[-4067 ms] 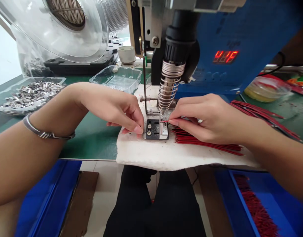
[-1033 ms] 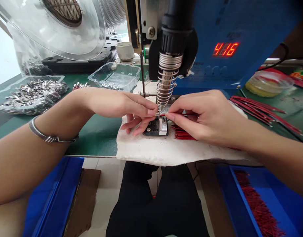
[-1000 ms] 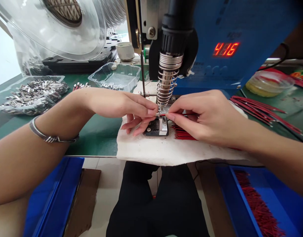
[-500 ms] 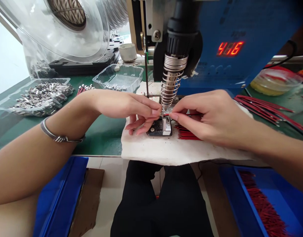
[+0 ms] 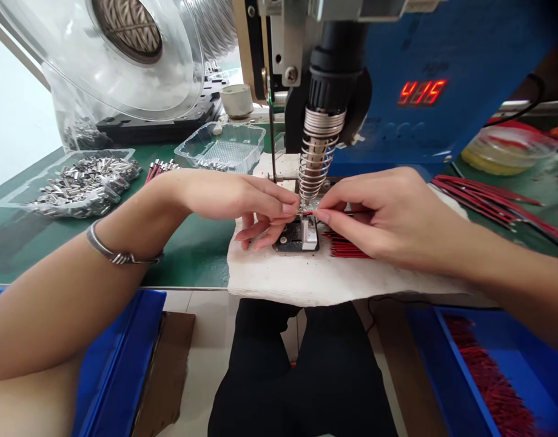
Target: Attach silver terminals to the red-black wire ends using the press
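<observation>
My left hand and my right hand meet fingertip to fingertip over a small black and metal fixture on a white cloth. The right hand pinches a thin red wire whose tip points left. The left hand is pinched at that tip on something too small to name. A soldering iron in a spring coil hangs just above the fingertips. A bundle of red wires lies under my right hand.
A blue machine shows red digits. At the left lie a heap of small metal sleeves, a clear plastic tray and a large clear spool. More red wires lie right. Blue bins sit below the table edge.
Four seconds ago my left fingers pressed down beside the fixture; they have since risen to meet the wire tip. Over the last second both hands stay pinched together; the view shifted slightly.
</observation>
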Tool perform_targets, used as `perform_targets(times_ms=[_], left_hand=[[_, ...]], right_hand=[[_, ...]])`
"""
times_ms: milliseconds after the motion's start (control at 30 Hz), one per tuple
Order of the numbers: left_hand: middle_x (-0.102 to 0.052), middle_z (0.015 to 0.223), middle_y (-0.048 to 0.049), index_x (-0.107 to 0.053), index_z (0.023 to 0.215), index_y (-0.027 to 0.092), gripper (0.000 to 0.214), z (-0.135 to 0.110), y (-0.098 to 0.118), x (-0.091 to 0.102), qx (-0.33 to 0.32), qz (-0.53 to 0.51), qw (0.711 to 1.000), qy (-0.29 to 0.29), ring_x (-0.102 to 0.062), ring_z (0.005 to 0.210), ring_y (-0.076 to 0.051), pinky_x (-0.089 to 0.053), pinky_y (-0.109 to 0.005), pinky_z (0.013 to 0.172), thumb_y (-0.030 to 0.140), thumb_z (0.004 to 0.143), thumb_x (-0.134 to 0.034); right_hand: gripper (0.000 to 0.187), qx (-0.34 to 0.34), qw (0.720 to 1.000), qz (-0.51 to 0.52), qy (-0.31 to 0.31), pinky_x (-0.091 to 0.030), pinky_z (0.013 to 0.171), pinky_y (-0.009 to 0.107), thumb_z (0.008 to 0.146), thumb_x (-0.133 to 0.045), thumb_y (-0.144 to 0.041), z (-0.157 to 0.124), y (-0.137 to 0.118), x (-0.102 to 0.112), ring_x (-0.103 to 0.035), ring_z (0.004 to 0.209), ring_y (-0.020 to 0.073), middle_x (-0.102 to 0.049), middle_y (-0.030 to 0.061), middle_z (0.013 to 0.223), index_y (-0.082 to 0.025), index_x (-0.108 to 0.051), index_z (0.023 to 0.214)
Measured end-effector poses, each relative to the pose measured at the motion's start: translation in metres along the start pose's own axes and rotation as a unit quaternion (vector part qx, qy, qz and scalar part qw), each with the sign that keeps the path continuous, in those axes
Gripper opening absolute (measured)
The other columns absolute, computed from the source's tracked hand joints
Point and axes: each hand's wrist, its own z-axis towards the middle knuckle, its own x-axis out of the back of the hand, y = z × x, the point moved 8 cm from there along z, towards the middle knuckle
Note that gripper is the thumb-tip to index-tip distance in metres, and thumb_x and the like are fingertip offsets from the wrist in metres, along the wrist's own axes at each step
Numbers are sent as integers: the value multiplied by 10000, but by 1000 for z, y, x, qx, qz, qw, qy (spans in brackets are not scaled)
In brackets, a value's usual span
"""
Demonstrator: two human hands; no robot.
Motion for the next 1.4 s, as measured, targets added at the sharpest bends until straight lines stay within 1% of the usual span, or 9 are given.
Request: perform_targets(times_ms=[133, 400, 533, 700, 867, 967, 1100, 1267, 1400], left_hand=[[-746, 765, -62, -634, 763, 207, 422, 0, 0, 0, 3, -8, 1000, 1, -626, 595, -163, -573, -255, 641, 340, 1160, -580], [-750, 769, -61, -658, 787, 201, 476, 1, 0, 1, -7, 23, 1000, -3, -635, 601, -148, -585, -232, 669, 306, 1205, -456], [-752, 761, -70, -645, 770, 211, 471, 0, 0, 1, -12, 26, 1000, -1, -629, 592, -163, -592, -253, 657, 325, 1195, -481], [-711, 725, -69, -569, 730, 224, 477, 2, 3, 0, -25, 13, 1000, -7, -617, 588, -171, -598, -255, 644, 353, 1187, -519], [-739, 753, -66, -587, 747, 216, 461, 2, 0, 1, -11, 11, 1000, -2, -620, 586, -156, -575, -239, 648, 284, 1190, -483], [-760, 770, -71, -651, 770, 211, 468, 1, 0, 2, -8, 17, 1000, -3, -637, 592, -164, -582, -247, 644, 313, 1194, -480], [-760, 759, -77, -670, 770, 208, 485, 1, 2, 2, -14, 32, 999, -4, -633, 584, -168, -593, -254, 643, 370, 1194, -499], [-752, 771, -87, -655, 761, 216, 500, 2, 2, 1, -21, 31, 999, -7, -640, 603, -180, -620, -256, 652, 468, 1181, -553], [-711, 740, -80, -578, 739, 230, 456, 2, 1, 2, -17, 11, 1000, -4, -648, 619, -192, -626, -253, 636, 415, 1155, -586]], right_hand=[[277, -3, 1000, -2, -1, -434, 666, 349, 1063, -650, -192, 0, 1, 0, -604, 594, 167, -780, 19, 735, -219, -769, 814], [291, -6, 1000, -6, -3, -430, 642, 348, 1053, -636, -202, 0, 0, 0, -585, 577, 163, -774, 22, 718, -223, -764, 792], [286, -10, 1000, -10, -5, -436, 632, 353, 1061, -628, -225, 0, 0, -1, -593, 586, 175, -791, 33, 738, -228, -779, 818], [265, -14, 1000, -10, -6, -440, 645, 357, 1058, -649, -203, 1, 0, -1, -616, 597, 180, -792, 33, 754, -224, -784, 831], [264, -22, 1000, -6, -6, -431, 645, 359, 1053, -652, -193, 2, 0, -1, -573, 559, 164, -767, 21, 717, -212, -782, 823], [255, -25, 1000, -7, -11, -434, 640, 354, 1045, -646, -198, 2, 0, -2, -579, 571, 168, -776, 20, 719, -220, -785, 832], [277, -23, 1000, -3, -6, -423, 624, 347, 1051, -643, -196, 1, 0, -1, -583, 575, 169, -762, 19, 698, -228, -792, 819], [256, -22, 1000, 5, -2, -438, 630, 348, 1048, -652, -190, 0, 1, -2, -616, 596, 179, -781, 24, 728, -223, -807, 847], [244, -16, 1000, 5, -1, -441, 631, 352, 1040, -655, -196, 0, 1, -2, -617, 595, 178, -789, 31, 746, -209, -801, 845]])
